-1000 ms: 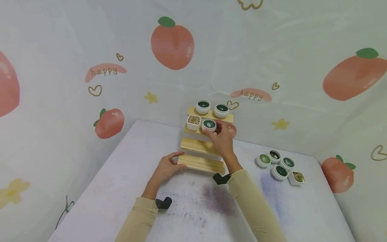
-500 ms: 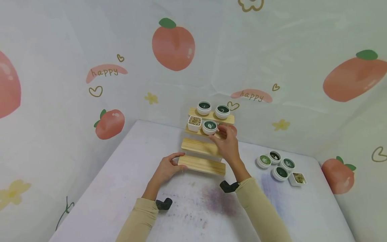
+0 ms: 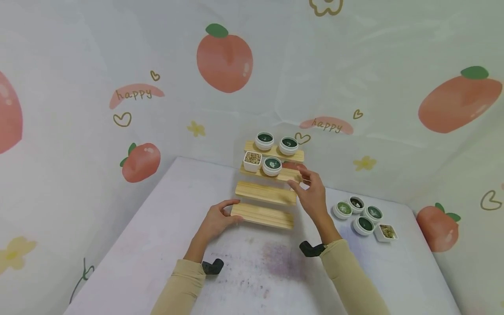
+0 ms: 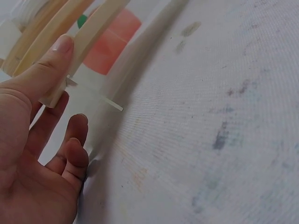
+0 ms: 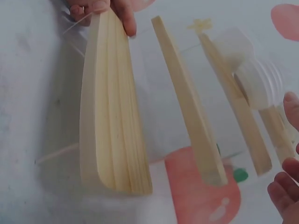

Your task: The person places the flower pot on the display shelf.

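Observation:
A wooden tiered rack with several slats stands on the table. My left hand grips the left end of its lowest slat, thumb in front and fingers behind, as the left wrist view shows. My right hand is at the right end of the second slat from the top, holding nothing, fingers spread apart from the thumb. On that slat sit a square white dish of beige flakes and a round white jar with dark green contents. Two more dark green jars, one left and one right, stand on the top slat.
Right of the rack, a cluster on the table holds several round white jars, among them a light green one, and a square dish. A white cloth printed with peaches hangs behind.
My right hand has let go of the round jar on the second slat and moved right and down, away from it. The left hand stays on the lowest slat.

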Tool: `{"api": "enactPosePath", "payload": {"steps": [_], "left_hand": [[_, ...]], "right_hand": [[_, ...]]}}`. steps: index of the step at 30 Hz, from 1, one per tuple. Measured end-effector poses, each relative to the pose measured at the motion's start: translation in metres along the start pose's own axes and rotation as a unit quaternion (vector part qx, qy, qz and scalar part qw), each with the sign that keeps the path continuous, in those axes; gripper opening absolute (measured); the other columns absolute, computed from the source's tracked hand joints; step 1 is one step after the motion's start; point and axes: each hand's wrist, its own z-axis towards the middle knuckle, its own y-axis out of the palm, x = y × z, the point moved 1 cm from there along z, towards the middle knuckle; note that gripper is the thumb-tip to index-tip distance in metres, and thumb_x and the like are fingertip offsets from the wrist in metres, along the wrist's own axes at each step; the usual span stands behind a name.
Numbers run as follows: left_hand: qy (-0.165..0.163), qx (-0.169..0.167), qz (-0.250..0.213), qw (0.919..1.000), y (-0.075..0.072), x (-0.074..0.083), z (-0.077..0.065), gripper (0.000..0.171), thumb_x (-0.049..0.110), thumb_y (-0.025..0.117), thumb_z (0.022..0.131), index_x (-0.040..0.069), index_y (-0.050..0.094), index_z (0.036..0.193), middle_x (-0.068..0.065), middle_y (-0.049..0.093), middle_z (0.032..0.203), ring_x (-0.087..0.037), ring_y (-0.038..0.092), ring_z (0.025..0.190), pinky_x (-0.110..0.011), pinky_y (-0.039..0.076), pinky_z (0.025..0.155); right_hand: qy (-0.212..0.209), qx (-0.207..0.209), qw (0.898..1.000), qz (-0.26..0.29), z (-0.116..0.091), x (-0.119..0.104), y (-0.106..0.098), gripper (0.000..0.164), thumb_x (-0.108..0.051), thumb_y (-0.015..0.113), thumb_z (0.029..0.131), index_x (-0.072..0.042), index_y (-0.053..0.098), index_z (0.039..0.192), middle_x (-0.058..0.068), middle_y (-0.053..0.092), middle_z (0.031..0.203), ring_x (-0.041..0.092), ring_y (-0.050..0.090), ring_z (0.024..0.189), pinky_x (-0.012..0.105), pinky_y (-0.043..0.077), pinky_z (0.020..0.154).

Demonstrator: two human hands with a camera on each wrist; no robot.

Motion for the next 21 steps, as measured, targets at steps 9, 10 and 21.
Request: {"api": "enactPosePath", "payload": {"steps": [9, 10, 21], "left_hand": [[0.005, 0.002, 0.005, 1.0000, 0.000, -0.002, 0.000, 0.062, 0.055, 0.083, 0.061, 0.046, 0.060, 0.119, 0.000, 0.047, 0.054, -0.012, 0.034, 0.046, -0.025, 0.031, 0.044], [0.004, 0.002, 0.006, 1.0000, 0.000, -0.002, 0.000, 0.063, 0.056, 0.083, 0.061, 0.046, 0.060, 0.119, 0.000, 0.047, 0.055, -0.012, 0.034, 0.046, -0.025, 0.032, 0.044], [0.006, -0.003, -0.004, 1.0000, 0.000, -0.003, 0.001, 0.066, 0.056, 0.083, 0.061, 0.042, 0.060, 0.122, 0.001, 0.043, 0.053, -0.012, 0.030, 0.044, -0.025, 0.030, 0.043]], "right_hand": [[0.042, 0.027, 0.998, -0.046, -0.009, 0.024, -0.021, 0.057, -0.030, 0.078, 0.080, -0.006, 0.055, 0.127, 0.015, 0.054, 0.125, 0.032, 0.055, 0.112, 0.048, 0.046, 0.096], [0.047, 0.031, 0.997, -0.052, -0.010, 0.027, -0.024, 0.058, -0.031, 0.078, 0.080, -0.006, 0.055, 0.127, 0.015, 0.054, 0.125, 0.032, 0.055, 0.113, 0.047, 0.046, 0.096], [0.101, 0.067, 0.986, -0.116, -0.028, 0.060, -0.056, 0.063, -0.029, 0.080, 0.078, -0.001, 0.054, 0.128, 0.020, 0.054, 0.129, 0.034, 0.049, 0.121, 0.050, 0.041, 0.100]]}}
